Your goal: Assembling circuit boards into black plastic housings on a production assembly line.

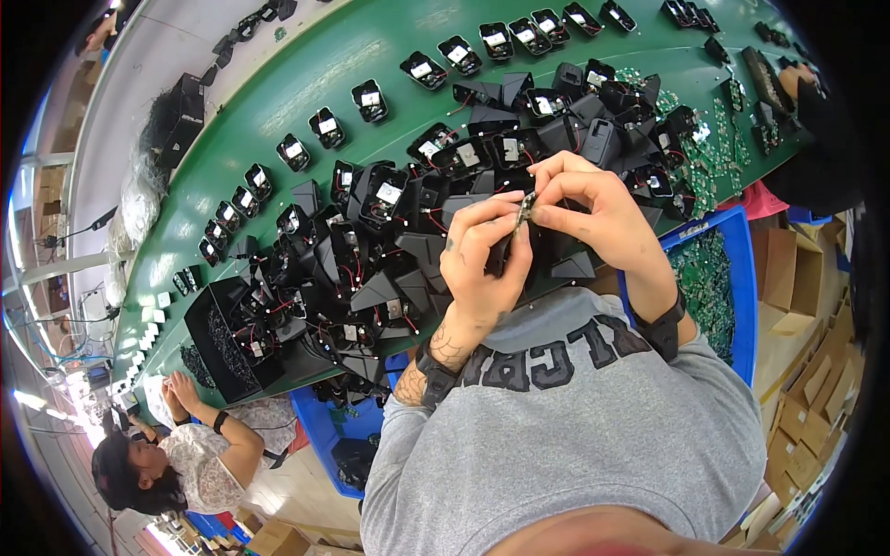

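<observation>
Between my two hands, above the table's near edge, is a small narrow circuit board [525, 211], seen nearly edge-on. My left hand [482, 248] pinches its lower end with thumb and fingers. From the other side my right hand [590, 206] closes thumb and fingertips on its upper end. Beneath and beyond the hands lies a heap of black plastic housings [385, 193], many with a white label inside and red wires. A black housing [601, 142] lies just beyond my right hand.
The green table [306, 93] carries a curved row of open black housings [369, 100]. Loose green circuit boards [709, 153] are piled at right. Blue bins [742, 278] stand by my right and left sides. A co-worker [199, 445] sits at left beside a black box [227, 338].
</observation>
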`<state>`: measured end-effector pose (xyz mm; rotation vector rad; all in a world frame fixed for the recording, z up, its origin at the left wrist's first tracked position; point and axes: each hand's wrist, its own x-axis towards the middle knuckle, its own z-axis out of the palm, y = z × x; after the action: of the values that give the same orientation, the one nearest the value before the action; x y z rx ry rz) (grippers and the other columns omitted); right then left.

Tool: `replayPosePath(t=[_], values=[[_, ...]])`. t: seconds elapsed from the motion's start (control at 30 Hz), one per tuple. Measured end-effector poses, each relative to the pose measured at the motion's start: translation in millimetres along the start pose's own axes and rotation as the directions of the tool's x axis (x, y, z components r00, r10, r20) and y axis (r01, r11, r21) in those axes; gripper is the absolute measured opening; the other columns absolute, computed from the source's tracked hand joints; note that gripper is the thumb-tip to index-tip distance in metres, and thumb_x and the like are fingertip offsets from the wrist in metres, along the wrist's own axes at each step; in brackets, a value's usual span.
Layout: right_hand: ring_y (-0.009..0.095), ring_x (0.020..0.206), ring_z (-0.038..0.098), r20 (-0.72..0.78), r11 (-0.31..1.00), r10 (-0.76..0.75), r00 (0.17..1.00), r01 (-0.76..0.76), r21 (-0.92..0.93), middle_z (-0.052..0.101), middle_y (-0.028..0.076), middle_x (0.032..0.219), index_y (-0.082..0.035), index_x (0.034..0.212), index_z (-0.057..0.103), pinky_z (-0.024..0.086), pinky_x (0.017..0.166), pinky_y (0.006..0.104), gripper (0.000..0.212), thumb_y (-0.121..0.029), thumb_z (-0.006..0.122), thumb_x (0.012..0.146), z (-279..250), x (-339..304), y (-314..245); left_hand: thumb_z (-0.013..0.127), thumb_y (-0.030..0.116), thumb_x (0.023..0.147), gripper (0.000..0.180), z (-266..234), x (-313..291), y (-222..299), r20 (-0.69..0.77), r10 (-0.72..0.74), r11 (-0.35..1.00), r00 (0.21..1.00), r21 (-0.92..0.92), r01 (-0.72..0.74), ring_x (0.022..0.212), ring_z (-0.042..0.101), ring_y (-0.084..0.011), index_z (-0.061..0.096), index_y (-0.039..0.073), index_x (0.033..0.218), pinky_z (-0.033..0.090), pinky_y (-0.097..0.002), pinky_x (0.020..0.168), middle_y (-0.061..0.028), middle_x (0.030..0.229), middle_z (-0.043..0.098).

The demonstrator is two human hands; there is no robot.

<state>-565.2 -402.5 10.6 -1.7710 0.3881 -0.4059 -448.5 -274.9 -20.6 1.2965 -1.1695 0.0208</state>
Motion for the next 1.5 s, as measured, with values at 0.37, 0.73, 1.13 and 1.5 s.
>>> replayPosePath(t=[0.37, 0.73, 1.13, 1.5], values=[[0.014, 0.090, 0.060, -0.231, 0.968, 0.014, 0.973, 0.044, 0.245, 0.063, 0.007, 0.095, -0.001, 0.082, 0.070, 0.048, 0.079, 0.0275, 0.009, -0.008, 0.073, 0.077, 8.3, -0.7, 12.1, 0.063, -0.006, 0.081, 0.015, 13.9, 11.3, 7.8, -0.013, 0.037, 0.989, 0.999, 0.146, -0.034, 0.092, 0.064, -0.0301, 0.058, 0.001, 0.093, 0.049, -0.0349, 0.083, -0.0180, 0.099, 0.064], [0.014, 0.092, 0.057, -0.144, 0.873, -0.040, 0.989, 0.105, 0.477, 0.056, 0.006, 0.099, 0.002, 0.087, 0.071, 0.047, 0.078, 0.0244, 0.010, 0.001, 0.070, 0.077, 4.4, -5.9, 8.5, 0.061, -0.009, 0.080, 0.022, 6.0, 13.8, 30.5, 0.029, 0.066, 0.986, 0.997, 0.150, -0.070, 0.093, 0.063, -0.0337, 0.053, 0.000, 0.099, 0.052, -0.0390, 0.080, -0.0154, 0.098, 0.055], [0.015, 0.094, 0.056, -0.132, 0.862, -0.100, 0.986, 0.152, 0.483, 0.052, 0.007, 0.102, 0.002, 0.079, 0.064, 0.046, 0.084, 0.0273, 0.006, 0.004, 0.070, 0.077, 5.6, -18.8, 3.5, 0.061, -0.009, 0.080, 0.023, 7.6, 6.4, 40.8, 0.040, 0.127, 0.982, 0.991, 0.136, -0.131, 0.092, 0.064, -0.0370, 0.052, 0.001, 0.098, 0.054, -0.0401, 0.078, -0.0152, 0.096, 0.053], [0.011, 0.081, 0.057, -0.335, 0.976, -0.165, 0.927, 0.202, 0.078, 0.060, 0.003, 0.088, -0.002, 0.076, 0.068, 0.046, 0.071, 0.0242, 0.008, -0.003, 0.075, 0.071, -7.8, -15.8, -12.4, 0.062, 0.001, 0.083, 0.014, 16.8, 18.8, 25.6, 0.009, -0.160, 0.985, 0.987, -0.071, 0.160, 0.093, 0.054, -0.0198, 0.053, 0.001, 0.094, 0.042, -0.0315, 0.086, -0.0090, 0.098, 0.057]])
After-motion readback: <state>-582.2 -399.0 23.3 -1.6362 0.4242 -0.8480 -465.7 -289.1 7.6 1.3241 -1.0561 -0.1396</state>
